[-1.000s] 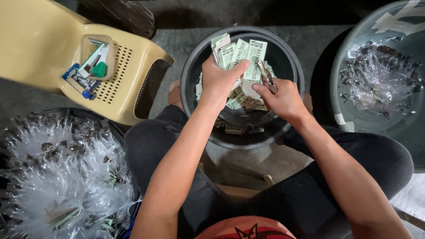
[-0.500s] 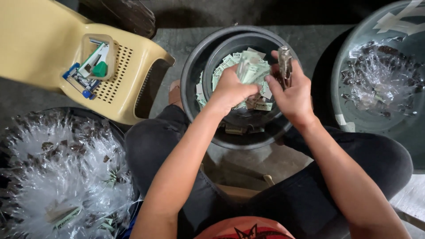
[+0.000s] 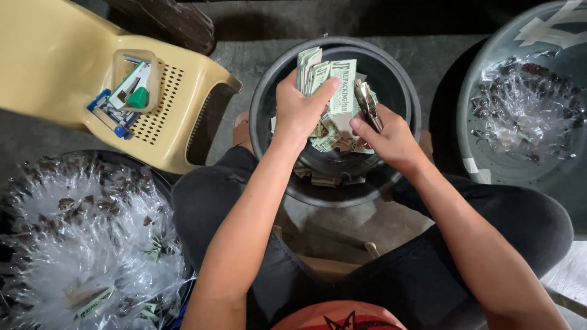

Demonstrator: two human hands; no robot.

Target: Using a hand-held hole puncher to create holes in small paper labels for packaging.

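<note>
A sheaf of green paper labels stands over the dark round basin, clamped in the left hand. Just beside it, the right hand has its fingers closed around a metal stapler. More labels lie loose in the basin.

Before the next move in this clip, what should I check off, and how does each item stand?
1. Left hand grips a bunch of paper labels: ok.
2. Right hand holds the stapler: ok.
3. Stapler jaws around the labels: cannot tell.
4. Both hands over the dark basin: ok.
5. Loose labels remain in basin: ok.
6. Staple box on yellow stool, upright: ok.
</note>
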